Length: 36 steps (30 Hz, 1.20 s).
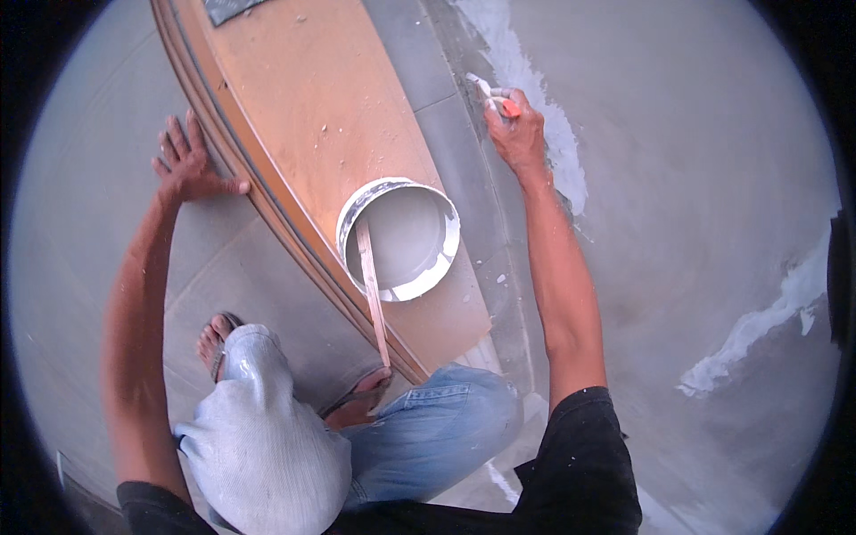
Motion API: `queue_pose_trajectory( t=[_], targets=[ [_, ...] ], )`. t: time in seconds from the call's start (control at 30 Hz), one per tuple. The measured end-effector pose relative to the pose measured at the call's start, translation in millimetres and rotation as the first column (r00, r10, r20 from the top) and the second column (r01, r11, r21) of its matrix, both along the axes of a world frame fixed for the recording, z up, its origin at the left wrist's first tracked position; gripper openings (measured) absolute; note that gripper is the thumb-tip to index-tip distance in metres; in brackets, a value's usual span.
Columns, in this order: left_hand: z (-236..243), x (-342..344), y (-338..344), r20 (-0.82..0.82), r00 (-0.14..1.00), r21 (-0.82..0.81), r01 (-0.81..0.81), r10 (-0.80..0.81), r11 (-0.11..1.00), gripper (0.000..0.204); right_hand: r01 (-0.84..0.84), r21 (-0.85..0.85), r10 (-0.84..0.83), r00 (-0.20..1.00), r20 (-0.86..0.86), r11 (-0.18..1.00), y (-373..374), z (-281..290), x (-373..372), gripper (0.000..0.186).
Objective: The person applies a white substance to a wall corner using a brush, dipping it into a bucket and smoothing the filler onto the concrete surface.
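Note:
My right hand [518, 134] grips a small paintbrush [507, 108] with an orange-red handle. Its white-coated tip meets the grey surface where the tile edge joins the wall, beside a white coated streak [531, 71]. My left hand [185, 165] is spread on the grey tiles [218, 267], with the thumb against the brown frame rail [236, 169]. Between my arms a round white bucket [431, 283] stands on an orange-brown board [312, 98]. Pale grey liquid [406, 236] lies inside it, and a flat wooden stick [372, 285] leans out over the rim toward my foot.
My jeans-covered knees [446, 423] and sandalled feet [214, 343] are close below the bucket. A dark flat piece [230, 9] lies at the board's far end. Another white streak [758, 325] marks the grey wall at right. Crumbs dot the board.

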<state>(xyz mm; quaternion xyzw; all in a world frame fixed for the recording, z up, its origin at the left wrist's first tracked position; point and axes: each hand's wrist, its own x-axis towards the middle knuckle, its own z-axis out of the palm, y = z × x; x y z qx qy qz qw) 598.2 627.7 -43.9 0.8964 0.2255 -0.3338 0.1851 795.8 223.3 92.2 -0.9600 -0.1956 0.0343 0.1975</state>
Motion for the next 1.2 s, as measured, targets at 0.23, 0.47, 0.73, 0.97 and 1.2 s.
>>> queue_pose_trajectory(
  t=[0.23, 0.47, 0.73, 0.97, 1.2],
  targets=[
    [-8.8, -2.8, -8.0, -0.01, 1.0, 0.069, 0.019, -0.019, 0.997, 0.155, -0.02, -0.117, 0.013, 0.998, -0.06, 0.993, 6.1, -6.1, 15.0, 0.024],
    [-7.0, -2.6, -9.4, 0.008, 1.0, 0.063, 0.007, -0.008, 0.998, 0.154, -0.091, -0.209, 0.075, 0.993, -0.087, 0.974, 8.0, -7.3, 22.0, 0.021],
    [-8.4, -0.1, -11.4, -0.032, 0.999, 0.1, 0.025, -0.022, 0.995, 0.154, -0.154, -0.278, 0.142, 0.988, -0.062, 0.948, 8.5, -14.4, 23.6, 0.022],
    [-10.3, -4.3, -6.6, -0.002, 1.0, 0.088, 0.019, -0.019, 0.996, 0.154, -0.124, -0.31, 0.079, 0.985, -0.153, 0.943, 22.1, -9.7, 19.3, 0.023],
    [-5.4, 1.0, -11.1, -0.046, 0.999, 0.105, 0.033, -0.028, 0.994, 0.154, -0.155, -0.35, 0.11, 0.983, -0.145, 0.924, 15.6, -11.6, 25.8, 0.025]
  ],
)
